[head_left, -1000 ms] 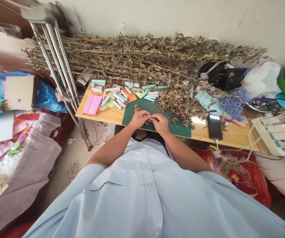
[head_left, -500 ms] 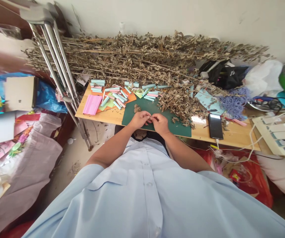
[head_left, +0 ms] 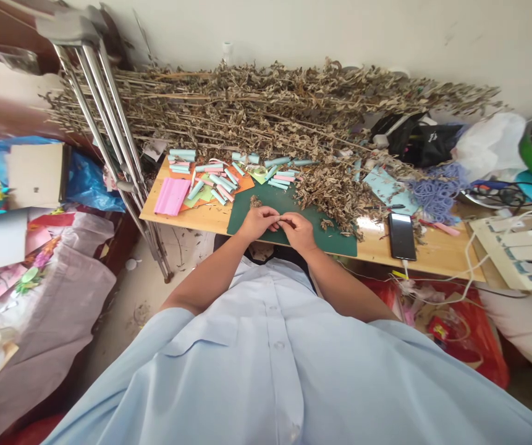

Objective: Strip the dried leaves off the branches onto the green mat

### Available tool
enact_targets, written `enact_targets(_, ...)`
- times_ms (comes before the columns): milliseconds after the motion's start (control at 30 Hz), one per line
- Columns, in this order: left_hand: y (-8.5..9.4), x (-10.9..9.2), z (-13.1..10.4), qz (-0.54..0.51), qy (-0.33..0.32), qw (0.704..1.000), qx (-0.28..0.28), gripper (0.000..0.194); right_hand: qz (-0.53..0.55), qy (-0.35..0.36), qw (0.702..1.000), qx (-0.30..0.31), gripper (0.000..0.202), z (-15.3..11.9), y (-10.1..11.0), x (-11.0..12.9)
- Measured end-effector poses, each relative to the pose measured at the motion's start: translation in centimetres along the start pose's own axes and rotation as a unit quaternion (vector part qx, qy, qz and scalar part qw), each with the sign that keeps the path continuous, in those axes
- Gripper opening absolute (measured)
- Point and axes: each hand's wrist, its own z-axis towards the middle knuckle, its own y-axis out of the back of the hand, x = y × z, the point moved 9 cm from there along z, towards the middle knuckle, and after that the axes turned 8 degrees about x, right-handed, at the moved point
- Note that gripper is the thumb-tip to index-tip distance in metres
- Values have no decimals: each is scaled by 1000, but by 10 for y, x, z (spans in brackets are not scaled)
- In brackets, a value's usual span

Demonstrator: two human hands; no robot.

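Observation:
Over the near edge of a green mat [head_left: 288, 196], my left hand [head_left: 260, 222] and my right hand [head_left: 297, 231] meet with their fingertips pinched together. Whatever lies between the fingertips is too small and hidden to make out. A small clump of dried leaves [head_left: 255, 201] shows just beyond my left hand; I cannot tell whether it touches the hand. To the right, a larger heap of crumbled dried leaves [head_left: 330, 191] covers part of the mat. Several blue and pink paper rolls [head_left: 223, 183] lie behind and left of my hands.
Long dried plant stalks [head_left: 228, 105] stretch along the wall. Metal crutches [head_left: 108, 117] lean at the table's left. A pink paper stack [head_left: 172, 195] lies near the left corner. On the right are a phone [head_left: 401, 236], purple cord [head_left: 438, 190] and a power strip [head_left: 516, 250].
Both hands stay pinched together over the mat. The fingers have shifted very slightly; nothing else has visibly moved.

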Motion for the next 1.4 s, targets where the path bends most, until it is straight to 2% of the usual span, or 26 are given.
enact_targets(100,1,4,1,-18,10,1000,-5,26,14,3,1000,-3,16,-1,0,-2)
enact_targets(300,-3,5,1,-9,26,1000,9,19,39,-66,997,-23,21,-3,1,-19)
enact_targets(433,-3,4,1,-7,17,1000,8,14,17,-22,999,-23,17,-1,1,-9)
enact_targets(600,-1,6,1,-18,6,1000,-19,15,3,37,999,-21,12,0,1,2)
enact_targets(733,0,9,1,-17,10,1000,-24,18,0,40,999,-24,10,-1,-1,1)
enact_targets(867,-3,11,3,-6,9,1000,-4,16,-8,36,999,-22,11,-2,-1,1)
enact_targets(1167,-11,4,-2,35,2,999,16,9,-26,2,999,-29,10,-5,1,-4)
enact_targets(1300,-9,2,-2,29,-14,999,10,10,-23,-4,1000,-19,11,-4,-1,-9)
enact_targets(1400,-4,3,-1,15,-22,1000,-5,11,-3,20,1000,-18,13,-1,-1,-7)
